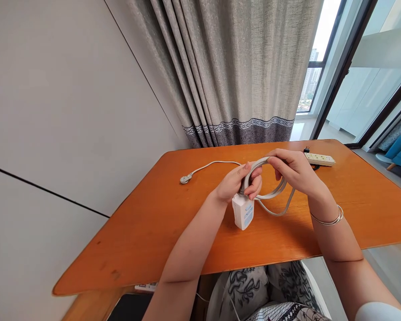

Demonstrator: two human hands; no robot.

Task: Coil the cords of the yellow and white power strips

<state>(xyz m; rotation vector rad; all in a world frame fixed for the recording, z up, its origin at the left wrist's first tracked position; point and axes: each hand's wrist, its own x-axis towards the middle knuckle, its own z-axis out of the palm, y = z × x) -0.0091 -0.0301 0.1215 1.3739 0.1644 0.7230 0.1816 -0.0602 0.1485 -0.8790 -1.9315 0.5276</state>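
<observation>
A coiled white power cord [273, 195] is held between both hands above the table. My left hand [239, 180] closes round the cord's loops just above a white box-shaped block [242, 211] with a blue label, from which the cord comes out. The block looks upright, and I cannot tell whether it touches the table. My right hand [293, 169] pinches the top of the loop with thumb and fingers. A loose length of cord runs left behind my left hand to a white plug [186, 179] lying on the table.
The orange wooden table [147, 223] has a cream power strip [320, 159] with a black plug near its far right edge. Beyond the table hangs a grey curtain [240, 67]. A pale panelled wall [70, 111] flanks the left side, and a glass door stands at the right.
</observation>
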